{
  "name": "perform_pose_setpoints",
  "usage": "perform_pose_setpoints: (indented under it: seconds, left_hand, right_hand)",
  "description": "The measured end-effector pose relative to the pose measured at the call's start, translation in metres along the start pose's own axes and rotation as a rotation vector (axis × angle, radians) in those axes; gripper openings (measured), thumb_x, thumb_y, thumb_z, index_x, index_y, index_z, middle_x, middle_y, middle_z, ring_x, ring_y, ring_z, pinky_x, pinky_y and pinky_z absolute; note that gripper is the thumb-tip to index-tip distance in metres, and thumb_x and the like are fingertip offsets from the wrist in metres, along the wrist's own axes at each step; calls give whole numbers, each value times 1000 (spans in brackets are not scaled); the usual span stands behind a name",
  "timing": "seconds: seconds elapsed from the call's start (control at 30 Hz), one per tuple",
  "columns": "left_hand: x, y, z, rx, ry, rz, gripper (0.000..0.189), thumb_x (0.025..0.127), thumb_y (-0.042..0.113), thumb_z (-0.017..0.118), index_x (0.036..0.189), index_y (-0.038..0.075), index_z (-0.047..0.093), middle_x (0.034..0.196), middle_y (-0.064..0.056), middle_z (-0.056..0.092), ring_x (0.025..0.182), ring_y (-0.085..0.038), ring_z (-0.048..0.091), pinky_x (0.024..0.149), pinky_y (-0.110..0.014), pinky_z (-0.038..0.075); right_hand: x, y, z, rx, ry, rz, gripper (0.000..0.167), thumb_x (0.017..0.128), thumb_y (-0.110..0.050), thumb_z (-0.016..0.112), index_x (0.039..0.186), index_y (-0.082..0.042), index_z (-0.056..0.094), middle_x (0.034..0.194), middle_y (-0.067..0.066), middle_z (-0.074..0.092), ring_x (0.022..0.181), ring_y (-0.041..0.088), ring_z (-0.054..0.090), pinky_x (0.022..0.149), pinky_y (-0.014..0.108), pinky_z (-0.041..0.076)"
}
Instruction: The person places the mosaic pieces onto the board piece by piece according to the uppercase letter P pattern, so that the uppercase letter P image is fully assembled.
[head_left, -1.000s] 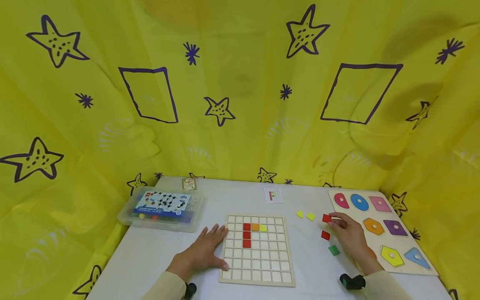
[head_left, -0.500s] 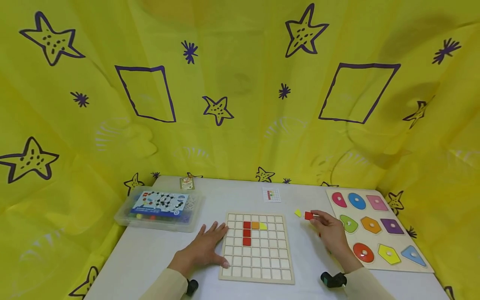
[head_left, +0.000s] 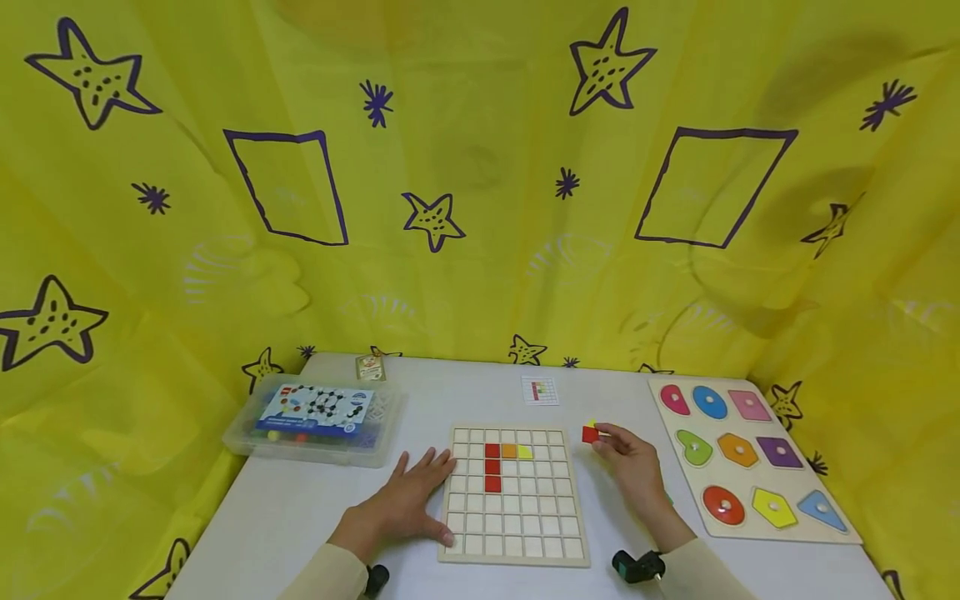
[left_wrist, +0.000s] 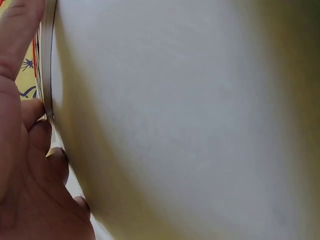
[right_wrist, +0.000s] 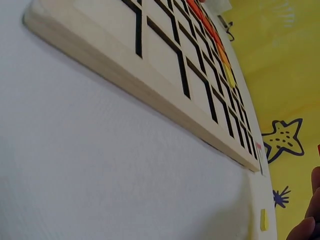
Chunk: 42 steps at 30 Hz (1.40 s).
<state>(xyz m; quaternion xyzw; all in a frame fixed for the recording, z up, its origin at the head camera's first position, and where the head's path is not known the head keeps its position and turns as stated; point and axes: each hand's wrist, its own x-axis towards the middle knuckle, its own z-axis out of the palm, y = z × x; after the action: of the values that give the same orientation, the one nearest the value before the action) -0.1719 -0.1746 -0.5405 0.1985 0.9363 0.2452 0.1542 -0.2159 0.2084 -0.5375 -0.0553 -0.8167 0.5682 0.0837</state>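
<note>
My right hand [head_left: 632, 468] pinches a red square tile [head_left: 590, 435] between thumb and fingers, just off the table to the right of the wooden grid board [head_left: 582, 550]. A yellow piece [head_left: 592, 422] shows behind that tile, and lies on the table in the right wrist view [right_wrist: 264, 220]. My left hand [head_left: 405, 506] rests with spread fingers at the board's left edge, its thumb on the lower left corner. Three red tiles [head_left: 492, 467] stand in a column in the board. An orange tile [head_left: 509, 451] and a yellow tile [head_left: 525, 452] continue its top row to the right.
A small pattern card [head_left: 541, 391] lies behind the board. To the right is a shape puzzle board [head_left: 716, 428] with knobbed pieces. A clear plastic box [head_left: 388, 433] stands at left, near a small packet [head_left: 371, 367]. A green piece [head_left: 670, 500] peeks out by my right wrist.
My right hand has moved left with the red tile, toward the grid board. It now covers the spot where another red tile lay. My left hand has stayed in place.
</note>
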Motion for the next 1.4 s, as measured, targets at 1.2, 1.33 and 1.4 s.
perform_pose_setpoints:
  seconds: [1.2, 1.33, 1.4]
  left_hand:
    - [1, 0, 1, -12, -5, -24, 121, 68, 60, 91, 165, 14, 37, 175, -6, 28, 164, -34, 15, 132, -64, -3]
    - [0, 0, 0, -13, 0, -16, 121, 67, 59, 92, 165, 13, 37, 175, -7, 28, 164, -35, 16, 131, -65, -2]
    - [0, 1, 0, -14, 2, -16, 121, 68, 58, 92, 165, 13, 37, 175, -7, 29, 164, -35, 16, 132, -65, -2]
  right_hand:
    - [-33, -19, 52, 27, -117, 58, 31, 95, -4, 76, 126, -6, 76, 102, 9, 78, 89, 16, 66, 71, 16, 57]
    - [-39, -21, 60, 57, -154, 54, 28, 94, -3, 76, 123, -6, 77, 98, 8, 77, 87, 14, 66, 71, 15, 56]
    - [-42, -22, 65, 80, -167, 48, 27, 93, -1, 77, 121, -4, 77, 97, 8, 78, 86, 12, 67, 70, 15, 56]
